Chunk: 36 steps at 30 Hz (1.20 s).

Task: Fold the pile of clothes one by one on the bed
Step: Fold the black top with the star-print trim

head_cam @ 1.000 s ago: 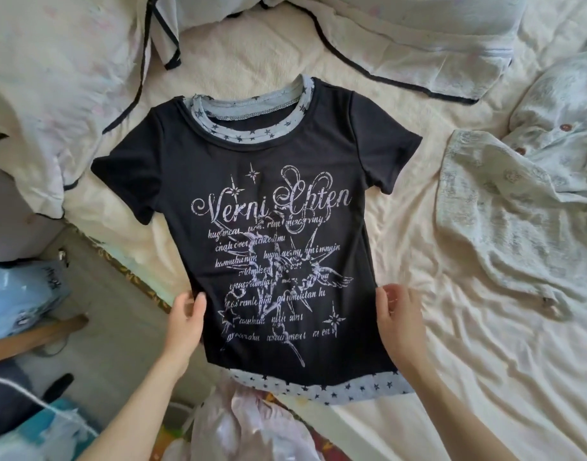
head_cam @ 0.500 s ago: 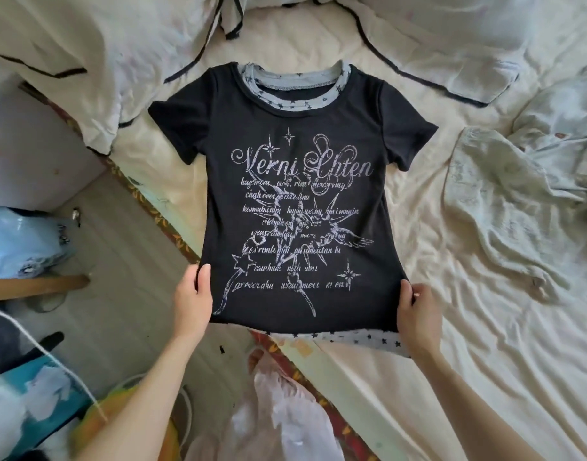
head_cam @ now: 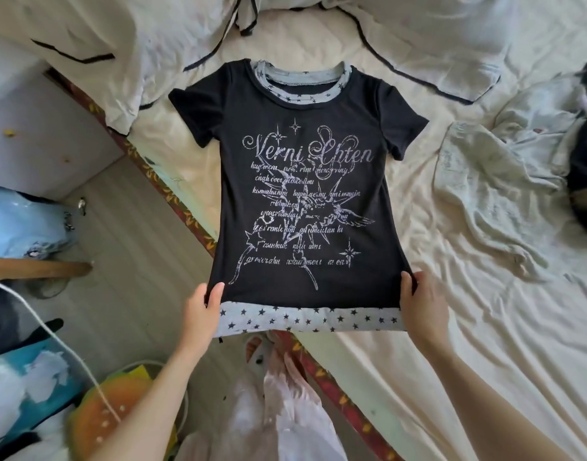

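A black t-shirt (head_cam: 305,181) with pale printed lettering and a grey star-patterned collar and hem lies spread front-up on the cream bed sheet (head_cam: 484,327). Its hem hangs past the bed's corner. My left hand (head_cam: 200,311) grips the lower left corner of the shirt at the hem. My right hand (head_cam: 423,304) grips the lower right corner. A crumpled pale patterned garment (head_cam: 484,194) lies to the right of the shirt.
White bedding with black piping (head_cam: 152,38) is bunched at the head of the bed. A dark garment (head_cam: 584,181) sits at the far right edge. The bed's patterned edge (head_cam: 185,214) runs diagonally; bags and clutter (head_cam: 26,221) cover the floor at left.
The shirt has been pulled toward me and stretched flat, so the star-patterned hem now shows fully. Both hands stay on the lower corners.
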Available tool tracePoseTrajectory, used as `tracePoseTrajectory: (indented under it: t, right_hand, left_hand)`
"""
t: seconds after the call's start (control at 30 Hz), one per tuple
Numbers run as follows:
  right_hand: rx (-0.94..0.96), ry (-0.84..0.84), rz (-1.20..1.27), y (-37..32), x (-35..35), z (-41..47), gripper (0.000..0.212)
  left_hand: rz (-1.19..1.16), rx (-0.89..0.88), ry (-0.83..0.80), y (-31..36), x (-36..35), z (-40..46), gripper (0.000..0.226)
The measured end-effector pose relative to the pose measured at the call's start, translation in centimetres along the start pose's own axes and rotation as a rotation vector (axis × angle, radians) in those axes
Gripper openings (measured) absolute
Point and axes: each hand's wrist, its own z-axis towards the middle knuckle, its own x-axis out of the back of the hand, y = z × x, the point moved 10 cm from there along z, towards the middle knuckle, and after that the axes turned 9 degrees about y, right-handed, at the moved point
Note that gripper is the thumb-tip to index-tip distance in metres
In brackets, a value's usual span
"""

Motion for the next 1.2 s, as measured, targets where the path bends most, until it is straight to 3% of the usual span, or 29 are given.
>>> tracePoseTrajectory:
  t: [0.13,0.2,0.23,0.47,0.87,0.97,1.07,1.2]
  right_hand:
    - [-0.065,-0.181,-0.125,2.2,-1.8,-1.3,0.019]
    - [-0.015,-0.187,-0.215,1.6,-2.3,-1.2,0.027]
    - [0.018,-0.17,-0.243,0.8,-2.3,-1.0,0.032]
    - [0.39,-0.111,-0.167,-11.8,-4.9,1.4,0.046]
    - [0.94,-0.207,-0.102,-36.9,-15.7,3.4,0.052]
    - [1.022,-0.237,-0.111,-39.3,-17.6,3.1,0.052]
    - [1.048,-0.258,-0.15,-39.6,-19.0,3.1,0.053]
    - [1.062,-0.248,-0.204,-39.2,-19.8,3.3,0.054]
  left_hand:
    - [0.119,0.206,-0.233,-3.9,-2.1,-1.2,0.026]
    - [0.192,0.255,-0.37,-4.8,-2.6,-1.4,0.011]
    - [0.215,0.248,-0.39,-4.7,-2.4,-1.0,0.015]
    - [0.136,0.153,-0.271,1.7,0.0,7.2,0.025]
    - [-0.216,0.164,0.077,13.1,2.6,27.4,0.045]
    - [-0.278,0.172,0.122,14.4,2.5,30.4,0.045]
    - [-0.295,0.134,0.129,15.3,2.2,32.6,0.024]
    - [-0.258,0.125,0.065,15.4,1.2,33.8,0.031]
